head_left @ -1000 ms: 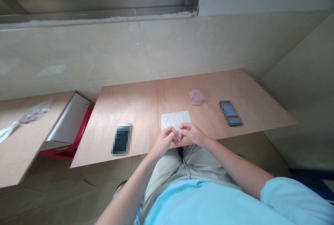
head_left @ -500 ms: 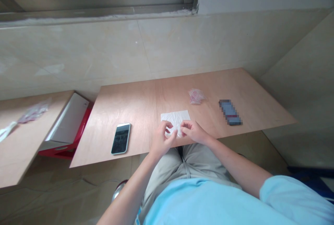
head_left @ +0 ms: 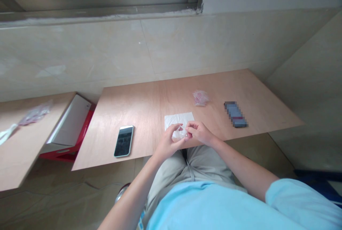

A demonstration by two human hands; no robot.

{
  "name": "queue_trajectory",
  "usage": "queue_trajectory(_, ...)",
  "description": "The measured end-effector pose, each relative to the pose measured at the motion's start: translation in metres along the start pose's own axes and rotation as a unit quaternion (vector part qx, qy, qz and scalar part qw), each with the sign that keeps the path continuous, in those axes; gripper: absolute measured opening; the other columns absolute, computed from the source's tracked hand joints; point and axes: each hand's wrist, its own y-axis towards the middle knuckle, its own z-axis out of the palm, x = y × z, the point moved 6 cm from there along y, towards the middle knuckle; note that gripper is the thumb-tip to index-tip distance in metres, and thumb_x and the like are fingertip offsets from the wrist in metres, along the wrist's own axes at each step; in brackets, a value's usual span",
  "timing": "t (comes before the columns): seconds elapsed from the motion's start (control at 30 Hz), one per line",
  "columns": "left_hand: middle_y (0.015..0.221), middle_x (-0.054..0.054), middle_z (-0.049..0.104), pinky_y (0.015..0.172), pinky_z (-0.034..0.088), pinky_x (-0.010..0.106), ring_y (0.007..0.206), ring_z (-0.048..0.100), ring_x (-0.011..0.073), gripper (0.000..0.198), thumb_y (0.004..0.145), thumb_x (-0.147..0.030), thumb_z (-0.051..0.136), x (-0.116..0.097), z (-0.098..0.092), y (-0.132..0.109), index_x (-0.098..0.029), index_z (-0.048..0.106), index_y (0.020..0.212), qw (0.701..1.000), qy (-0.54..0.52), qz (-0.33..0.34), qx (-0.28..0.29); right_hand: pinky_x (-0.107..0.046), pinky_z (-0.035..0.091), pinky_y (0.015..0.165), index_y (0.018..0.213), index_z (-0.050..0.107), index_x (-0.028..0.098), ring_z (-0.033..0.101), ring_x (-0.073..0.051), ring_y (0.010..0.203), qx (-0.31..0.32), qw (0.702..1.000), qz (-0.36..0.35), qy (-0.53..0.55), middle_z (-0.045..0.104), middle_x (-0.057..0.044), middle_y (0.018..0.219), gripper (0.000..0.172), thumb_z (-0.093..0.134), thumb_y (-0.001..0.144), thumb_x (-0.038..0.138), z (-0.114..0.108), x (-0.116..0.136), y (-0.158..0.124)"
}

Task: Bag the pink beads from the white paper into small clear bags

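A small clear plastic bag (head_left: 179, 132) is between my hands, low over a white sheet of tissue or paper (head_left: 177, 119) on the wooden table. My right hand (head_left: 201, 133) pinches the bag's right side between thumb and fingers. Curved around its left side is my left hand (head_left: 169, 144), with the index finger at the top and the thumb reaching below to the right fingertips. Whatever is inside the bag is too small to make out. Beyond the sheet lies a bundle of clear and pinkish plastic packets (head_left: 200, 98).
A phone (head_left: 124, 141) lies left on the table (head_left: 144, 109), and a blurred-out phone-like device (head_left: 236, 114) lies right. Across a gap, a second table (head_left: 16, 158) carries more plastic packets (head_left: 36, 114) and a white strip (head_left: 7, 134). A tiled wall (head_left: 107, 52) rises behind.
My hands have come closer together. The left fingers and thumb have stretched out around the clear bag, and the left thumb has moved right to the right fingertips.
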Motion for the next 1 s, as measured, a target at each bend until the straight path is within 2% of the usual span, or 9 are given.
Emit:
queue_trajectory(0.2,0.113,0.009,0.071,0.091,0.051,0.036,0.101,0.068,0.0225,0.042,0.089,-0.044,0.067,0.012,0.002,0.003,-0.021,0.063,0.124,0.994,-0.080,-0.074,0.015,-0.026,0.042,0.057,0.084,0.058,0.022,0.051,-0.013,0.057,-0.042,0.997,-0.054,-0.039,0.056,0.003,0.065,0.023,0.061,0.090,0.043,-0.002,0.013,-0.005)
queue_trajectory(0.37,0.108,0.008,0.069,0.088,0.048,0.034,0.097,0.064,0.0216,0.037,0.087,-0.042,0.069,0.008,0.001,0.004,-0.021,0.066,0.117,0.999,-0.009,-0.038,0.001,-0.028,0.039,0.062,0.090,0.067,0.022,0.048,-0.014,0.062,-0.062,0.973,-0.134,-0.180,0.054,0.001,0.070,0.017,0.061,0.093,0.038,-0.001,0.029,-0.012)
queue_trajectory(0.5,0.101,0.006,0.066,0.082,0.046,0.033,0.089,0.059,0.0202,0.031,0.085,-0.035,0.068,0.005,0.005,0.002,-0.020,0.064,0.113,0.999,0.051,-0.010,0.013,-0.029,0.038,0.062,0.084,0.069,0.022,0.047,-0.014,0.062,-0.033,0.955,-0.163,-0.246,0.051,0.001,0.070,0.016,0.066,0.090,0.036,0.004,0.029,-0.012)
queue_trajectory(0.63,0.102,0.007,0.065,0.080,0.045,0.032,0.090,0.058,0.0207,0.030,0.086,-0.033,0.065,0.006,0.010,0.002,-0.020,0.062,0.113,0.997,0.068,-0.006,0.029,-0.029,0.040,0.063,0.083,0.070,0.021,0.050,-0.014,0.065,-0.017,0.953,-0.169,-0.251,0.056,-0.001,0.076,0.013,0.065,0.090,0.032,0.008,0.025,-0.010)
queue_trajectory(0.83,0.106,0.009,0.066,0.085,0.045,0.035,0.096,0.060,0.0236,0.037,0.088,-0.042,0.066,0.013,0.010,0.002,-0.019,0.062,0.118,0.996,0.078,-0.016,0.033,-0.028,0.043,0.064,0.084,0.070,0.020,0.055,-0.015,0.069,-0.052,0.968,-0.131,-0.210,0.063,-0.003,0.081,0.019,0.062,0.094,0.034,0.001,0.019,-0.007)
queue_trajectory(1.0,0.111,0.009,0.067,0.088,0.045,0.035,0.099,0.061,0.0233,0.040,0.089,-0.044,0.066,0.015,0.009,0.003,-0.019,0.063,0.120,0.998,0.028,-0.041,0.033,-0.026,0.047,0.067,0.087,0.071,0.019,0.062,-0.017,0.080,-0.030,0.976,-0.133,-0.171,0.069,-0.004,0.089,0.025,0.059,0.096,0.039,0.000,0.019,-0.005)
